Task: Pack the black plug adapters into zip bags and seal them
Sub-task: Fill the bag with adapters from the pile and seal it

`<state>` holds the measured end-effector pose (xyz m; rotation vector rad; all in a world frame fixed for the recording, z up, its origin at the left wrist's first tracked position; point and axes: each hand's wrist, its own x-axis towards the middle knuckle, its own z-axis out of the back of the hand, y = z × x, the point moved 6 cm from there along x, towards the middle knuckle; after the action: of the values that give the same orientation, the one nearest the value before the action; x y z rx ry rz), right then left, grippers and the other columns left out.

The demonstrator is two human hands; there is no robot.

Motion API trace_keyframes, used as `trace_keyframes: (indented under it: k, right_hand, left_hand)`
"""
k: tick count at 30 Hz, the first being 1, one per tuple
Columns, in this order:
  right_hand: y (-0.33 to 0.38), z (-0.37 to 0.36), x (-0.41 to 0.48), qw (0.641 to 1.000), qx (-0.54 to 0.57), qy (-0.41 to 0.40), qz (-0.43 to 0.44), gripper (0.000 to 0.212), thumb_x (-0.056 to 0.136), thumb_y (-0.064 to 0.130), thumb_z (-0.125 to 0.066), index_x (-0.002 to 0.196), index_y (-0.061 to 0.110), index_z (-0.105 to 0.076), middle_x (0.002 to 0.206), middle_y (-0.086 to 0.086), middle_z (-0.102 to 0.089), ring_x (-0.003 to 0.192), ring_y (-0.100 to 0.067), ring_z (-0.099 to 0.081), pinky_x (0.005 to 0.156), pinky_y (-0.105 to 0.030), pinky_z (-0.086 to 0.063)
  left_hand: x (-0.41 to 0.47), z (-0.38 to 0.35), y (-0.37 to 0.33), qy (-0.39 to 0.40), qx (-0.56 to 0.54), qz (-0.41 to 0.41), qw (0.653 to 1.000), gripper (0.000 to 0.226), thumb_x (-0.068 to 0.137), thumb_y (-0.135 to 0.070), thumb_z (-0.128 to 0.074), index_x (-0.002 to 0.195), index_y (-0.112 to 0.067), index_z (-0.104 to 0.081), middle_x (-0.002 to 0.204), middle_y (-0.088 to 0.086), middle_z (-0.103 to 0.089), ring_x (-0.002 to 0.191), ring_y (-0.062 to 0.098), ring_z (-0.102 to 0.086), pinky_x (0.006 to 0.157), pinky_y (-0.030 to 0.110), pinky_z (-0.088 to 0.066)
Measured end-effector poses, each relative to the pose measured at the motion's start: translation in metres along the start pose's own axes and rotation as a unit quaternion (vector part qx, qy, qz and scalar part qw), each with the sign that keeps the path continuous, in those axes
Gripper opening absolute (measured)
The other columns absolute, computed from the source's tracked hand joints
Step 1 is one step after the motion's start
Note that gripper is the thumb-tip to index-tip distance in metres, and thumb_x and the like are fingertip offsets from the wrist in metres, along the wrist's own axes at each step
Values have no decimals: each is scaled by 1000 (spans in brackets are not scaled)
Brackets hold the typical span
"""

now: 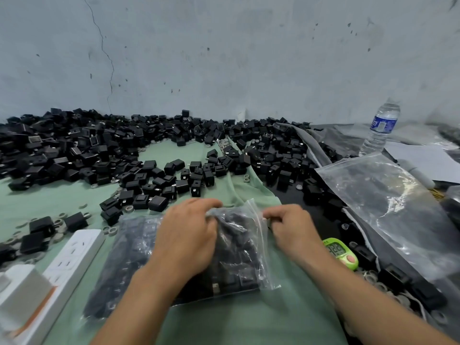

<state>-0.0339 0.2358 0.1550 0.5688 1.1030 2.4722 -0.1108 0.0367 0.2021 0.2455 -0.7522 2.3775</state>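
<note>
– On the green cloth (224,319) before you, what lies there?
– One zip bag (258,257) full of black adapters (236,272), against a second full bag (129,255) on its left. My left hand (186,237) grips its top, fingers curled; my right hand (291,227) pinches the zip edge.
– And the loose adapters (99,150)?
– Heaped beyond my hands, back to the wall (224,58)

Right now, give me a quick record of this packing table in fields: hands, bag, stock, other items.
left hand: grips top of full clear plastic zip bag
right hand: pinches bag's zip edge
loose stock: heap of black plug adapters on green cloth
spare bags: clear plastic bags, at right
timer: green digital timer beside right wrist
</note>
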Motion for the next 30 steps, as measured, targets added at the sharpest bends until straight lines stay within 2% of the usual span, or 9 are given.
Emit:
trace_keyframes:
  k: [3,6,9,15,19,22,25,27,30]
  right_hand:
    - [-12,29,16,995,-46,-76,-39,48,85,-3,-47,73,34,-76,65,8,-72,51,-2,-58,53,-18,-49]
    - [-29,43,50,975,-205,-45,-75,41,87,4,-58,119,27,-71,121,-7,-70,117,-26,-61,95,-37,-52]
    - [-53,47,81,927,-357,36,-107,57,92,18,-60,147,11,-44,146,-14,-47,135,-36,-40,109,-48,-41]
    - [-56,39,85,926,-364,62,-73,50,90,7,-60,139,14,-57,139,-13,-54,130,-32,-48,105,-39,-46]
    - [-37,37,69,932,-350,66,-65,34,87,-2,-60,108,24,-69,132,-7,-65,125,-28,-54,95,-38,-52]
    - [-16,40,43,963,-255,71,-56,29,89,4,-65,92,32,-69,115,5,-72,100,-14,-68,75,-22,-52]
    - [3,39,6,997,42,25,-68,30,91,4,-67,93,33,-72,92,16,-76,76,-2,-70,60,-10,-47]
    - [5,23,-15,966,227,42,-114,35,91,-9,-59,98,23,-72,94,8,-78,78,-8,-71,63,-17,-53]
    - [-1,1,-29,939,299,66,-155,37,89,-20,-49,103,7,-69,100,-16,-76,86,-23,-70,82,-38,-60]
  left_hand:
    - [-10,-32,-8,125,66,-73,987,53,105,-48,-27,158,-41,-20,167,-13,-16,152,5,-11,123,34,0]
    - [-12,-47,1,169,147,-90,970,68,101,-65,-14,160,-39,7,168,-9,11,154,11,14,122,35,13]
    - [-12,-50,2,164,176,-104,965,70,101,-66,-12,159,-36,13,168,-7,15,154,13,17,121,36,15]
    - [-12,-52,2,169,198,-120,958,66,104,-58,-11,159,-32,15,168,-2,16,154,16,18,120,37,15]
    - [-12,-50,2,159,176,-116,965,65,104,-58,-13,161,-34,8,170,-4,9,155,14,12,122,36,12]
    - [-14,-47,1,146,149,-106,972,64,103,-59,-12,161,-35,1,170,-8,2,155,10,7,123,34,9]
    - [-13,-46,1,151,135,-94,975,64,104,-59,-12,161,-35,-1,170,-9,0,155,9,5,125,34,7]
    - [-12,-44,1,150,133,-92,975,63,104,-59,-14,161,-35,-3,170,-9,-2,155,9,3,125,34,6]
    - [-14,-42,0,149,128,-92,976,62,104,-58,-17,161,-36,-6,169,-11,-7,155,7,-1,124,33,6]
